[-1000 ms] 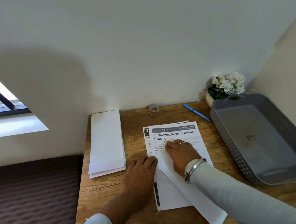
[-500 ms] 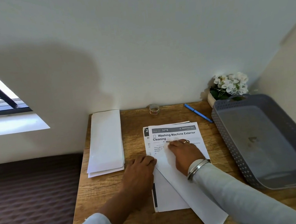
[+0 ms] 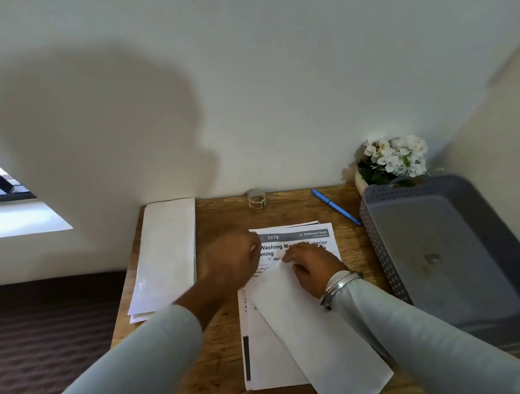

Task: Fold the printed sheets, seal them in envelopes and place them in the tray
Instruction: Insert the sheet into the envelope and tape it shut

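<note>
A stack of printed sheets [image 3: 298, 236], headed "Washing Machine Exterior Cleaning", lies in the middle of the wooden desk [image 3: 229, 376]. A long white envelope [image 3: 318, 338] lies slantwise across it, running toward the front right. My right hand [image 3: 316, 269] holds the envelope's far end, fingers curled over it and thumb at its edge. My left hand [image 3: 230, 261] is blurred, its curled fingers at the top sheet's upper left corner; whether it pinches the paper is unclear. The grey perforated tray [image 3: 382, 248] stands at the right with nothing in it.
A stack of white envelopes [image 3: 165, 255] lies along the desk's left side. A roll of tape [image 3: 256, 198] and a blue pen [image 3: 336, 207] lie near the back wall. A pot of white flowers [image 3: 391, 159] stands behind the tray. Walls close the back and right.
My left hand has moved from the sheet's left edge up to its upper left corner. My right hand's fingers have curled round the envelope's far end. The view has tilted down a little.
</note>
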The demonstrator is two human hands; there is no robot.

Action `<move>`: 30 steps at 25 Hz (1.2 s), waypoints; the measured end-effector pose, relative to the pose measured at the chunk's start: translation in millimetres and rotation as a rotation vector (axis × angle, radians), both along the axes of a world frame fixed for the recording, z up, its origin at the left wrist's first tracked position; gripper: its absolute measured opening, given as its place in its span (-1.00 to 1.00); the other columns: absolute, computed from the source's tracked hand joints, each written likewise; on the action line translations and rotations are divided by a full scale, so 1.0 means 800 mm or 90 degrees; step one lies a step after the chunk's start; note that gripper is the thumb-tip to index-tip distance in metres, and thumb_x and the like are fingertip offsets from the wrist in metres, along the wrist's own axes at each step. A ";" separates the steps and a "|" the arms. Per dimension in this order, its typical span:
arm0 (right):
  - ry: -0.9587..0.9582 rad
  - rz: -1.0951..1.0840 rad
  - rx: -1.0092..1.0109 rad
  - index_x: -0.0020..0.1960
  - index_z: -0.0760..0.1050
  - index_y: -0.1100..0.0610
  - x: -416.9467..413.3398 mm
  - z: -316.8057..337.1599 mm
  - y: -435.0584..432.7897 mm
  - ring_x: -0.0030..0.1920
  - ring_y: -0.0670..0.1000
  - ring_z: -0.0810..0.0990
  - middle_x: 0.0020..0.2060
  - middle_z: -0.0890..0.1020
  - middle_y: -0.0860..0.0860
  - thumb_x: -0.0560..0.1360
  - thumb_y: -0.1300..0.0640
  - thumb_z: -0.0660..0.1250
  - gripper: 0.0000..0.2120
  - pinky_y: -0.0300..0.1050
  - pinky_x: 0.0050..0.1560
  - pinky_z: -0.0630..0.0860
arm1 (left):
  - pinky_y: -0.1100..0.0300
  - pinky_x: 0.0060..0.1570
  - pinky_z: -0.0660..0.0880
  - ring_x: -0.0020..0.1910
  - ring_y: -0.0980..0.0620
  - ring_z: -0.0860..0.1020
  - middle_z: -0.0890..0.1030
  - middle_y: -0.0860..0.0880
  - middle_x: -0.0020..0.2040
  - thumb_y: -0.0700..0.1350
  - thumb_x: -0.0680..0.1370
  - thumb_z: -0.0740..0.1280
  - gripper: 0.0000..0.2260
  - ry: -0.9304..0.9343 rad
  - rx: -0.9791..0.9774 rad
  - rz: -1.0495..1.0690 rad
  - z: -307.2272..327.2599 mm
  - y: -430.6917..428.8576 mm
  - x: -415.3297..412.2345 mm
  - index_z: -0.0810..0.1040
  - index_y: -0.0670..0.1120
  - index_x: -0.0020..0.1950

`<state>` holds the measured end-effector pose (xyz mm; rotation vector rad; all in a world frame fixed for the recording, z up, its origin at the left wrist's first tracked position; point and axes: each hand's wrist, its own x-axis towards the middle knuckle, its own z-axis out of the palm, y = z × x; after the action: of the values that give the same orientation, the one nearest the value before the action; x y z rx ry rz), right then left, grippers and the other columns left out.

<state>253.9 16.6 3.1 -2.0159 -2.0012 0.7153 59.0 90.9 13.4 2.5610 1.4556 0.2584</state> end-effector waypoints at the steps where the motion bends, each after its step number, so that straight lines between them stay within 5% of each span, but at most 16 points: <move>1: -0.009 0.011 -0.005 0.24 0.54 -0.03 0.003 0.000 0.000 0.29 -0.01 0.50 0.28 0.56 -0.06 0.57 0.17 0.23 -0.71 -0.19 0.34 0.37 | 0.13 -0.14 0.57 -0.07 0.05 0.57 0.63 0.08 0.02 0.05 0.60 0.25 -0.84 -0.013 -0.006 0.018 0.004 0.016 0.008 0.60 0.08 0.07; 8: -0.053 0.109 0.000 0.31 0.53 0.01 0.011 -0.006 -0.010 0.41 0.01 0.37 0.38 0.48 -0.06 0.54 0.15 0.23 -0.65 -0.10 0.44 0.31 | -0.05 -0.09 0.62 0.13 -0.17 0.53 0.46 -0.12 0.22 -0.23 0.47 0.42 -0.58 0.086 0.005 0.067 0.001 0.099 0.042 0.50 -0.06 0.31; 16: -0.035 0.128 0.008 0.32 0.52 0.01 0.020 -0.012 -0.013 0.42 0.00 0.36 0.41 0.46 -0.07 0.53 0.16 0.24 -0.63 -0.08 0.46 0.29 | -0.01 -0.09 0.56 0.13 -0.14 0.51 0.51 -0.08 0.21 -0.15 0.52 0.41 -0.65 0.077 0.067 0.057 -0.009 0.118 0.052 0.56 0.05 0.30; 22: 0.118 -0.040 0.033 0.30 0.52 -0.05 0.025 0.003 -0.013 0.27 -0.05 0.51 0.28 0.56 -0.09 0.58 0.09 0.29 -0.70 -0.09 0.35 0.44 | 0.01 -0.11 0.56 -0.11 0.03 0.58 0.63 -0.01 -0.03 -0.09 0.56 0.39 -0.93 -0.278 -0.095 -0.011 0.007 0.076 0.031 0.63 -0.04 0.01; 30: 0.341 -0.169 0.180 0.10 0.62 -0.01 0.010 0.039 0.020 -0.08 -0.11 0.65 -0.01 0.66 -0.09 0.43 -0.07 0.45 -0.72 0.00 -0.05 0.64 | 0.15 0.05 0.57 0.07 0.09 0.62 0.63 0.09 0.07 -0.05 0.56 0.43 -0.99 -0.512 -0.254 -0.044 0.030 -0.007 0.027 0.64 0.04 -0.05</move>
<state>261.7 32.5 34.6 -1.6578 -1.4108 0.7606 80.3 85.4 37.3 1.8395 0.9755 0.7838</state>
